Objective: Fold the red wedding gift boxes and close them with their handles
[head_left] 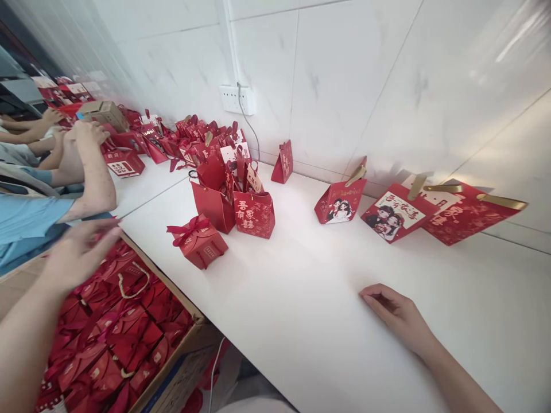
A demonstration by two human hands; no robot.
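My left hand [81,252] is over a cardboard box [196,321] at the lower left, slightly blurred, its thumb apart from its stretched fingers and nothing visible in it. Packed inside the box are many small red gift boxes [138,330] with ribbons. On the white table, my right hand [396,315] has its fingers curled together near the thumb, with nothing seen between them. A red gift box with a ribbon bow [202,244] sits between my hands, beside a red box with white lettering [255,215].
Along the wall stand a small red bag [283,162], a couple-print gift box [342,202] and larger red bags [398,212]. Piled red boxes [198,140] fill the far left, near a co-worker's arm [92,166]. A cable hangs from the wall socket [236,100].
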